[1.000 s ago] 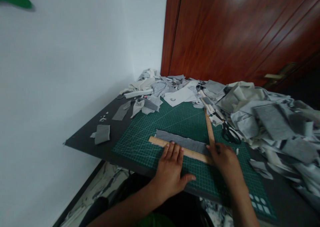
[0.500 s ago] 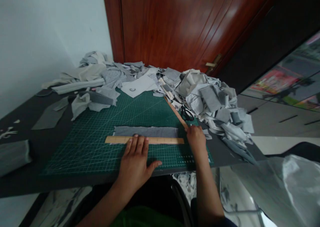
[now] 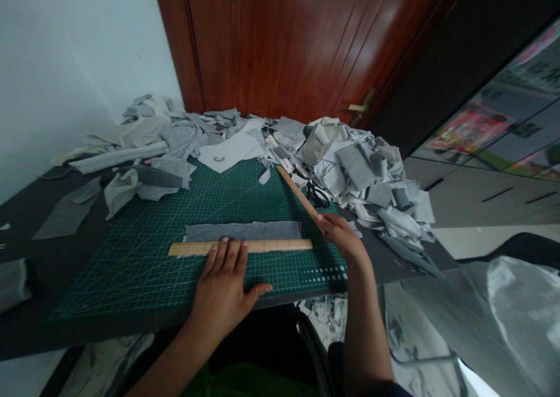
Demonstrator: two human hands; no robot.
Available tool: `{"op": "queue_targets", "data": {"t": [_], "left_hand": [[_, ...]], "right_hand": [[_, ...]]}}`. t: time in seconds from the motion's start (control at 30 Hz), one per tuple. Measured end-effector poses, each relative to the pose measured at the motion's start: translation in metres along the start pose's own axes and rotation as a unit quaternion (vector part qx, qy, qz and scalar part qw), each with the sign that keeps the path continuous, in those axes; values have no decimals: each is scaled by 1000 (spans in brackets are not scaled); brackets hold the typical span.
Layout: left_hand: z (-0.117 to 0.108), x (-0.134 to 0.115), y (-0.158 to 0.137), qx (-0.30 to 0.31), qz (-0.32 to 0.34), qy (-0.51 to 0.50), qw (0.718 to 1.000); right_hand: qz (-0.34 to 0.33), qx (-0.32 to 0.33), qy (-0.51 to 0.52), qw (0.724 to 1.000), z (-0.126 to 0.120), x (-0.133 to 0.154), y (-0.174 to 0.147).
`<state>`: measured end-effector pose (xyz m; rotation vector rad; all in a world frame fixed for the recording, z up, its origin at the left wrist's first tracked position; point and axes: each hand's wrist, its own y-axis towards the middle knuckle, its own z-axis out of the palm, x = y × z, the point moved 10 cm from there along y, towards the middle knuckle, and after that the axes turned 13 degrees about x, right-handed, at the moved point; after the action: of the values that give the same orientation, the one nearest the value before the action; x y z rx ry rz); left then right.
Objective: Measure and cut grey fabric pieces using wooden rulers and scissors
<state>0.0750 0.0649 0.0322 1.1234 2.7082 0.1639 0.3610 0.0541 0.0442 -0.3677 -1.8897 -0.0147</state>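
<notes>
My left hand [image 3: 225,280] lies flat with fingers stretched on a wooden ruler [image 3: 280,245], pressing it near its middle. Under the ruler's far edge, a strip of grey fabric [image 3: 245,231] stretches across the green cutting mat [image 3: 144,274]. My right hand [image 3: 343,233] is closed around the near end of a second wooden ruler [image 3: 300,195], which slants away toward the scraps. Just beyond that hand, black scissors handles [image 3: 317,195] stick out from the cloth; the blades cannot be made out.
Heaped grey and white fabric scraps [image 3: 363,169] line the table's back and right. More cloth [image 3: 144,181] lies at the left, and a white sheet [image 3: 230,152] at the back. A wooden door [image 3: 271,46] stands behind the dark table [image 3: 39,274]; translucent plastic [image 3: 516,303] hangs at the lower right.
My right hand has turned, its thumb and fingers now showing on the near end of the slanted ruler. My left hand stays on the other ruler. The whole view has shifted slightly.
</notes>
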Motion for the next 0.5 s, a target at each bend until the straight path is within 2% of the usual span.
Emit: {"op": "queue_targets", "data": {"t": [0.13,0.17,0.2,0.27,0.37,0.43,0.5], "left_hand": [[-1,0,1,2,7,-3,1000],[-2,-1,2,2,8,0,1000],[-3,-1,1,1,7,3,1000],[-5,-2,-1,-4,2,6,1000],[-1,-2,-7,-11,-3,-10,1000],[9,1,-12,-19,-11,-26,999],[23,2,-14,-18,-4,-31,999]], "right_hand": [[-43,32,152,987,28,25,0],[-58,42,202,977,39,32,-1],[-75,64,293,951,54,39,-2],[-91,136,420,893,95,56,-10],[-47,206,474,855,169,65,-39],[-19,217,479,850,213,61,-67],[-31,234,452,860,247,57,-95]]}}
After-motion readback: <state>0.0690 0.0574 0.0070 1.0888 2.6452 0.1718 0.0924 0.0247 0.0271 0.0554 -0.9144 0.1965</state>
